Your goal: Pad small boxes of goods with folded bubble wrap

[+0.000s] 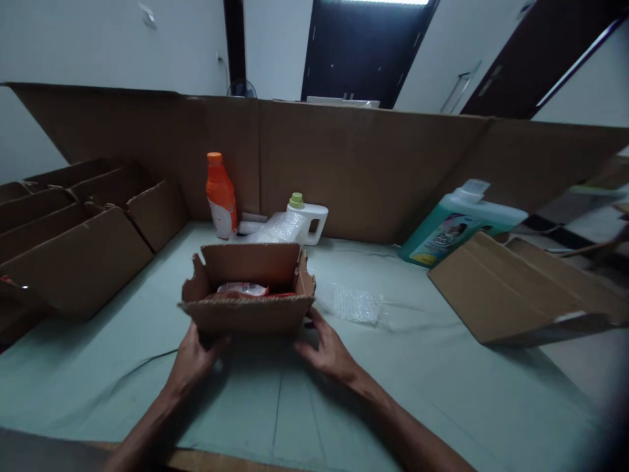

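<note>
I see my left hand (194, 360) and right hand (327, 351) bracing the small open cardboard box (248, 295) mid-table, fingers spread against its near wall to steady it (a red packet (243, 289) lies inside); bubble wrap (351, 303) sits nearby.

- A tall cardboard screen (373, 164) stands along the far edge of the tabletop (275, 406), which wears a pale green cloth.
- Above the screen rise white walls (98, 39).
- A dark doorway (366, 46) opens above the screen's middle, with a bright strip of light at its top.
- A dark door panel (540, 59) slants at the screen's upper right.
</note>
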The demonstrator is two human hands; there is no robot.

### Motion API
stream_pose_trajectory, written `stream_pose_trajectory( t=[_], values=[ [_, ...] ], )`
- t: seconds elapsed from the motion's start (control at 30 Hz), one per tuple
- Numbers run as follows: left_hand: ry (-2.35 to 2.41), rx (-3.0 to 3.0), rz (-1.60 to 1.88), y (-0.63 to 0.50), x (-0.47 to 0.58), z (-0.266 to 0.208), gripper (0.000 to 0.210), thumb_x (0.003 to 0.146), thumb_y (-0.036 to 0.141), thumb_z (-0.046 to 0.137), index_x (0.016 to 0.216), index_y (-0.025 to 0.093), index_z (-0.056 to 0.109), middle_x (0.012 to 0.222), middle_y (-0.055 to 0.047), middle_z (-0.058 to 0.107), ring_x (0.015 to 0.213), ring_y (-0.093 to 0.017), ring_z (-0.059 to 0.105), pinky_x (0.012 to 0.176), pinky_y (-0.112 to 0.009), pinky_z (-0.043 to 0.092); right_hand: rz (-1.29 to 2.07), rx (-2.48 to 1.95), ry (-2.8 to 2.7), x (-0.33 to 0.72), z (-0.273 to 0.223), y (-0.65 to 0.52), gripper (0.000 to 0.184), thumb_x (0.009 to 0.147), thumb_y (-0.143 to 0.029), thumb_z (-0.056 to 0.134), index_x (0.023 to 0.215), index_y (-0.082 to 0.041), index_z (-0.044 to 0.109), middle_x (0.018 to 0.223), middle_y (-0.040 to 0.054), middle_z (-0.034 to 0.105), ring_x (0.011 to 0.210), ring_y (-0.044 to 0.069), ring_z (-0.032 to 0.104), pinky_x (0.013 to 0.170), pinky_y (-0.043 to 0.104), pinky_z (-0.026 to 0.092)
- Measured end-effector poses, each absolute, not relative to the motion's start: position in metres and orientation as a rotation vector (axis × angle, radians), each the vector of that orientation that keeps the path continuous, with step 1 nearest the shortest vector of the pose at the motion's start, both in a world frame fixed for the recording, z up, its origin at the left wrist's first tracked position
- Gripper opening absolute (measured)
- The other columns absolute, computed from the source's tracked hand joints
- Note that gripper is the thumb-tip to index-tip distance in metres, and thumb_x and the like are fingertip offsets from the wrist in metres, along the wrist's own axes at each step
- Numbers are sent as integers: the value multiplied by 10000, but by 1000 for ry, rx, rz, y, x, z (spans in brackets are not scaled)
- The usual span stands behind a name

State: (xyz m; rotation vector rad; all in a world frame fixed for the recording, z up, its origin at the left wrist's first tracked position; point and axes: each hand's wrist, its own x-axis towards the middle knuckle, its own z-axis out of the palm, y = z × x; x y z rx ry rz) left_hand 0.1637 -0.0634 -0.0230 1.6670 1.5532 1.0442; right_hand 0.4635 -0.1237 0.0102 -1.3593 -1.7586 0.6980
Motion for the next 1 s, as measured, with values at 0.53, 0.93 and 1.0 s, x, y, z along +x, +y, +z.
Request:
stream_pose_trajectory(
  t=[0.53,0.93,1.0],
  values=[
    [1332,1587,1109,-58,174,-63,855,836,495,654,1574,207,331,1543,-197,497,1395,-397,520,1124,-570,457,-181,-2210,-1701,529,18,-58,309,875,-144,548,1095,-192,759,1038,99,773,1022,253,630,893,343,409],
    [1381,1558,1249,-146,188,-12,681,847,434,661,1462,227,454,1347,-137,591,1209,-288,589,851,-389,569,-83,-1943,-1983,474,-8,-217,504,822,-83,557,1307,-165,668,1187,107,766,996,262,651,904,378,380],
    [1347,1366,1234,-184,197,-13,675,838,463,673,1432,219,466,1279,-125,608,1156,-265,615,957,-429,547,-29,-1837,-2070,457,-12,-226,505,823,-84,559,1310,-163,665,1192,105,766,988,263,654,899,386,383]
  ],
)
